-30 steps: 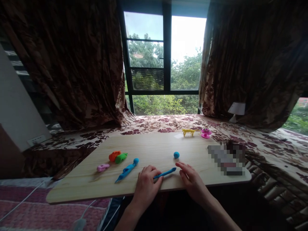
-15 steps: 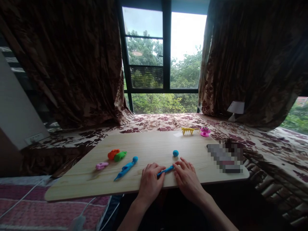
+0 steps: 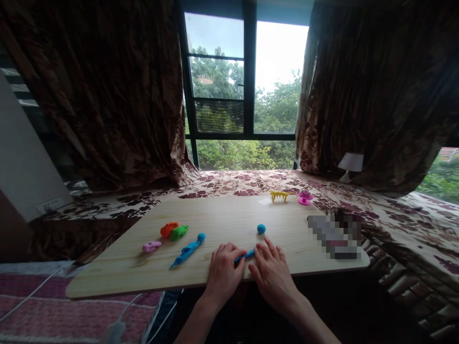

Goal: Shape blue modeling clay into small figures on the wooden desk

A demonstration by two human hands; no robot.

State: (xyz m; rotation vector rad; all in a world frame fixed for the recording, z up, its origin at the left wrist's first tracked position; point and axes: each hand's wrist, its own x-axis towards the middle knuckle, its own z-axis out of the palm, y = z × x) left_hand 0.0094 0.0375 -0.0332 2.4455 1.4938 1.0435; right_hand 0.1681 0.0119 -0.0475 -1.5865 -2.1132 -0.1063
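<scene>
Both of my hands rest side by side on the near edge of a light wooden board (image 3: 222, 217). A thin blue clay roll (image 3: 245, 254) lies between them, mostly covered. My left hand (image 3: 224, 272) lies over its left end with fingers curled down. My right hand (image 3: 271, 272) lies flat on its right end, fingers stretched out and together. A small blue clay ball (image 3: 261, 229) sits just beyond my right fingertips, apart from them.
Left on the board lie a blue modelling tool (image 3: 188, 249), orange (image 3: 169, 229), green (image 3: 178, 232) and pink (image 3: 152, 246) clay pieces. A yellow figure (image 3: 280, 195) and pink piece (image 3: 305, 197) stand at the far edge. A blurred box (image 3: 335, 235) sits right. Curtains and a window lie behind.
My right hand has slid left onto the blue roll, closing up to my left hand. More of the roll is covered now. The view has shifted slightly.
</scene>
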